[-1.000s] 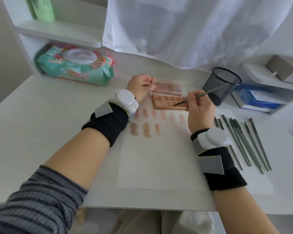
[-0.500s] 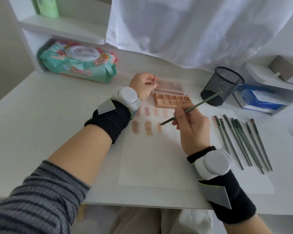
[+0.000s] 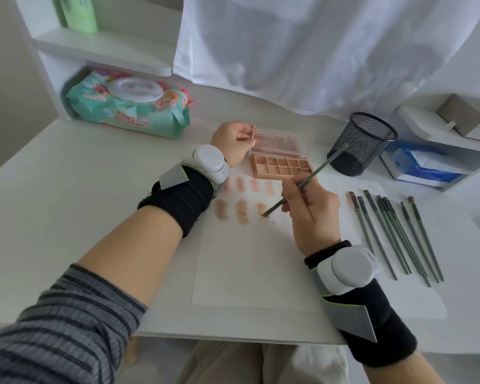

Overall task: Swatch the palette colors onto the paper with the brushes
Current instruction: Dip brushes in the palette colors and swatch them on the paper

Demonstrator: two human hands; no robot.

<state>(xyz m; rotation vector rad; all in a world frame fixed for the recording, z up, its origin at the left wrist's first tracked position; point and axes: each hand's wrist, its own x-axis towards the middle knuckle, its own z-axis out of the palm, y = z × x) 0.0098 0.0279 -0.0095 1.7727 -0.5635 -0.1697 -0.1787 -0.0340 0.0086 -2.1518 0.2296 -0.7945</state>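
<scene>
Here the right hand (image 3: 313, 214) pinches a brush (image 3: 302, 184), tip on the paper (image 3: 250, 267) beside the third lower swatch, while the left hand (image 3: 230, 142) grips the palette (image 3: 280, 166) lid (likely steadying it) on the worktop (image 3: 94, 176).

Green bottle (image 3: 78, 12) top cropped.

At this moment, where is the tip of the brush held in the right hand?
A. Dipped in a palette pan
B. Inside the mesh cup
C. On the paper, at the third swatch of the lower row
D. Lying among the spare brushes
C: the right hand grips the brush, whose tip meets the paper at the third swatch of the lower row, below the palette, which the left hand holds.
</scene>
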